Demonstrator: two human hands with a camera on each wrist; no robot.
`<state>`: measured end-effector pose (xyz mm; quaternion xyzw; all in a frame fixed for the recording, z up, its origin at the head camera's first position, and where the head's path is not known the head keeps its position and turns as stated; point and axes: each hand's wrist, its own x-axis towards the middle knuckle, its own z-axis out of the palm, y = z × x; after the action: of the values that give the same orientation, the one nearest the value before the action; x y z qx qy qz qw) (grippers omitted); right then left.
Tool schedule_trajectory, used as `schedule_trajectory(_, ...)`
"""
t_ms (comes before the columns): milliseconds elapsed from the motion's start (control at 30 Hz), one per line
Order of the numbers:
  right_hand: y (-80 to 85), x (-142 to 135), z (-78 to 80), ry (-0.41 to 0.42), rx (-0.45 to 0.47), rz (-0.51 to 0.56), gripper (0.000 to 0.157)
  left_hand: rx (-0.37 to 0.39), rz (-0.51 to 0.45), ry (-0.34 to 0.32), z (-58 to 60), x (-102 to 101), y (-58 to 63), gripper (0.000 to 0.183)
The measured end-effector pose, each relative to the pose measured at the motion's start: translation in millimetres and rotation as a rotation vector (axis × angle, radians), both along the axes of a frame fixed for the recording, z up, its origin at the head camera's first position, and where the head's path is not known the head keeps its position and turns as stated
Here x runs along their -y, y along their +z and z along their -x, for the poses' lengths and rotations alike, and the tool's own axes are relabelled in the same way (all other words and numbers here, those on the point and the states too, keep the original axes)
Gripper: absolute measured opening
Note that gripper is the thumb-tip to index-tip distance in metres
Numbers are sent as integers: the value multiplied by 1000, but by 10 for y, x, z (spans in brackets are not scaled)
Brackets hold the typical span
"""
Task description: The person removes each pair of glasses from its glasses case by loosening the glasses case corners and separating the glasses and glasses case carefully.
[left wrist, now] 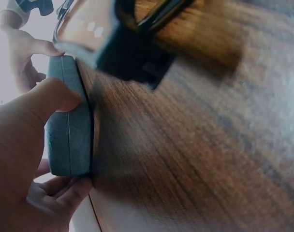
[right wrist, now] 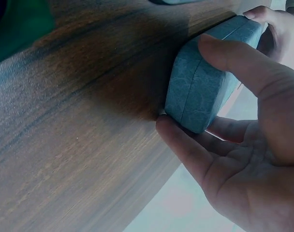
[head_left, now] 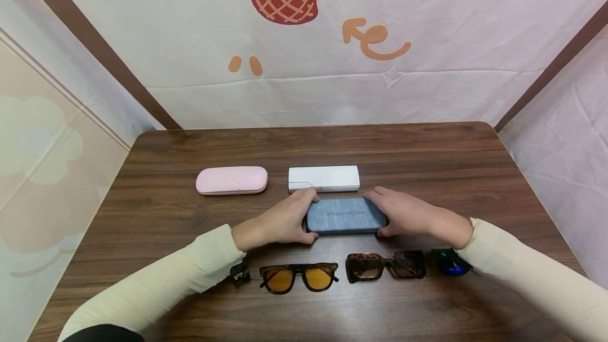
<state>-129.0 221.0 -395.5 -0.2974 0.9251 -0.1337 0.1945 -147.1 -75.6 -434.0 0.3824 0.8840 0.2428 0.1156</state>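
Note:
A blue glasses case (head_left: 345,217) with lettering on its lid lies closed on the wooden table, between my two hands. My left hand (head_left: 287,217) grips its left end, the thumb on the near side and the fingers round the far side. At the opposite end my right hand (head_left: 404,212) holds it the same way. Both wrist views show thumb and fingers round the ends of the blue case (left wrist: 69,140), (right wrist: 198,87). Just behind it sits a white glasses case (head_left: 328,178), close to my left fingertips.
A pink glasses case (head_left: 231,180) lies at the back left. In front are yellow-lensed glasses (head_left: 299,277) and tortoiseshell sunglasses (head_left: 386,266). Dark blue-green sunglasses (head_left: 450,262) lie partly under my right sleeve, and a dark item (head_left: 239,274) beside my left sleeve. A printed cloth (head_left: 304,99) hangs behind the table.

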Motion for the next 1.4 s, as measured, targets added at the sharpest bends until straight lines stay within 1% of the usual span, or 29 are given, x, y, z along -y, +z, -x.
schedule_trajectory(267, 7, -16, -3, 10, -13, 9, 76, -9, 10, -4, -4, -13, 19, 67)
schedule_trajectory(667, 32, -66, 5, 15, 1, 4, 78, -17, 28, -20, -7, -59, 68, 65)
schedule_trajectory(833, 54, -98, -6, 5, 0, -2, 77, -21, 31, -31, -13, -91, 95, 63)
schedule_trajectory(1067, 124, -143, -3, -21, 5, -7, 79, -42, 27, -37, -3, -148, 141, 64)
schedule_trajectory(1233, 190, -193, -6, -28, -4, -2, 77, -68, 28, -43, 9, -209, 185, 65)
schedule_trajectory(1400, 241, -259, -4, -28, -14, 8, 75, -67, 42, -46, 28, -278, 212, 65)
